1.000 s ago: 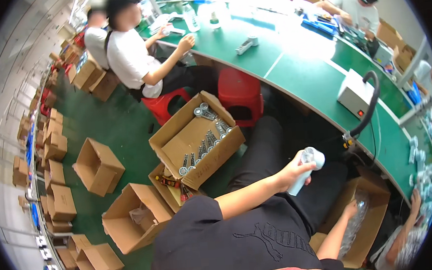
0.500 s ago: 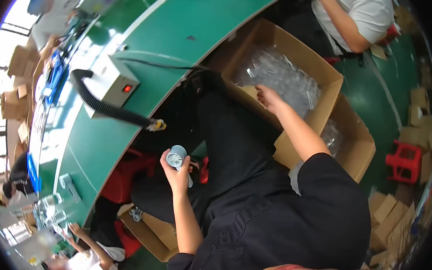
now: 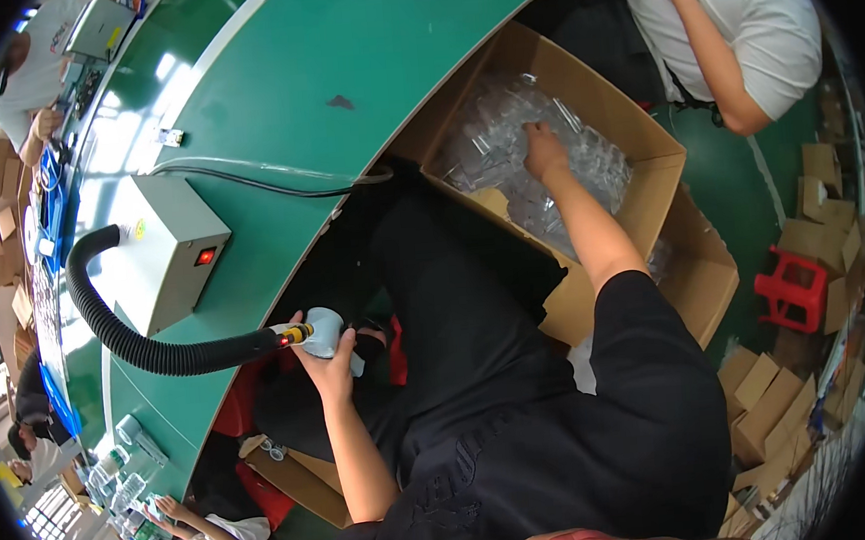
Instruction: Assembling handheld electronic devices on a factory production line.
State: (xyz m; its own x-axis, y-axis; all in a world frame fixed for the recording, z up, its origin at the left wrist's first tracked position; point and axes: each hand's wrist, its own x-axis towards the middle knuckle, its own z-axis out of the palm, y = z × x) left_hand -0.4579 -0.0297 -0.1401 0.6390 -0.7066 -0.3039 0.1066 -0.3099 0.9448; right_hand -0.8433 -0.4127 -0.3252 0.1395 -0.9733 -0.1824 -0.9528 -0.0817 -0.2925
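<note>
black short-sleeved t-shirt with a dark tonal chest print, black trousers, bare forearms

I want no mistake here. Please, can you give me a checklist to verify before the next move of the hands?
1. Left hand grips the pale cup-shaped part: ok.
2. Part sits at the tip of the black corrugated hose: ok.
3. Right hand is inside the cardboard box, on the clear plastic pieces: ok.
4. Right hand has closed on a piece: cannot tell.
5. Red light on the grey box is lit: ok.
</note>
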